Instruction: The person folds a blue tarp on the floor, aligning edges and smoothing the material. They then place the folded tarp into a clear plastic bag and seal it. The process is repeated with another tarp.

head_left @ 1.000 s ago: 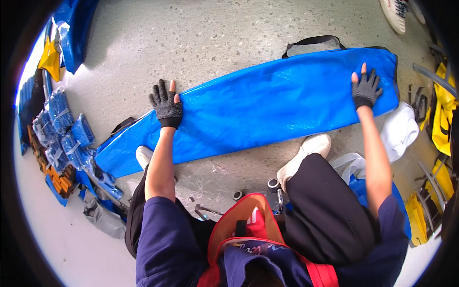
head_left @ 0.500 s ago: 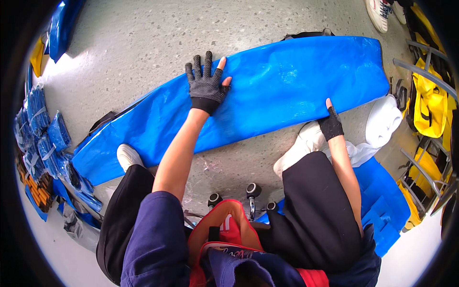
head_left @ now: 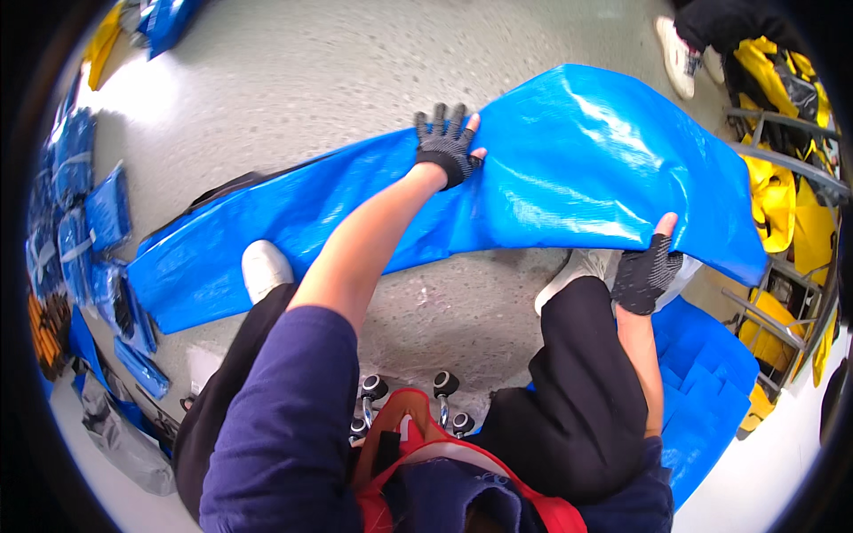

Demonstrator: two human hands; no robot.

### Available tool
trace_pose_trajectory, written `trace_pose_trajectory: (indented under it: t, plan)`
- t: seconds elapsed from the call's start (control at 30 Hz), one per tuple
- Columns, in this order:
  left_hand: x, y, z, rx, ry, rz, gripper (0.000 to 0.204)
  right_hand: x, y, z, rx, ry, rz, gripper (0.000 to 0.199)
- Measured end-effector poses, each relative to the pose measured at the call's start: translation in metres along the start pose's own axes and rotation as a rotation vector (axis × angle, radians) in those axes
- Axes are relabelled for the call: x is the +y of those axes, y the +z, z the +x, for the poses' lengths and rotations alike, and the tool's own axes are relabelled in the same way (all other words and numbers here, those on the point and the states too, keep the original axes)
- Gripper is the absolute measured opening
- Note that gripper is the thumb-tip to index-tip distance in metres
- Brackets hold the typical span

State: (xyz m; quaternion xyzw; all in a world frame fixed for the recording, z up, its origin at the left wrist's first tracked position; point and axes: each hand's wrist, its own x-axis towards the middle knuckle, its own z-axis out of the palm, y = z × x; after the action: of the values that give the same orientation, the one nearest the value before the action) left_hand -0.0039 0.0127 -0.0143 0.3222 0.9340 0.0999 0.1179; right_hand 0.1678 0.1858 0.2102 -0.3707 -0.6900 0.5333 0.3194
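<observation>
A long, glossy blue tarpaulin piece [head_left: 382, 204] stretches across the floor in front of me, a black strap [head_left: 240, 185] showing along its far left edge. My left hand [head_left: 447, 147], in a black glove with thumb and forefinger tips bare, lies with fingers spread near its far edge, pressing on it. At the near right edge, my right hand [head_left: 647, 271] pinches the tarpaulin, thumb on top and fingers mostly hidden underneath. The right part of the sheet bulges up off the floor. My left shoe [head_left: 266, 270] is by its near edge.
Plastic-wrapped blue packs [head_left: 78, 195] are piled at the left. More folded blue sheeting [head_left: 702, 382] lies right of my leg. Metal racks [head_left: 786, 147] with yellow material stand at the right. Another person's shoe [head_left: 677, 58] is at the far right. Chair casters [head_left: 444, 384] are below me.
The right part of the tarpaulin has risen from lying flat into a bulge, its right end shifting nearer. My right hand has come up with the edge; my left hand sits further right in view.
</observation>
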Motion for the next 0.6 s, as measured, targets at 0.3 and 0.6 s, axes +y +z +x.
trace_pose_trajectory:
  t: [0.3,0.6]
  plan:
    - [-0.283,-0.284,-0.156,-0.630,-0.317,-0.849,0.068,-0.078,0.171,-0.216,-1.232,-1.067,-0.595,0.033]
    - [-0.464,-0.261,-0.482,-0.060,-0.889,-1.926,0.115,0.069,0.283,-0.351,-1.518,-1.212,-0.782,0.053]
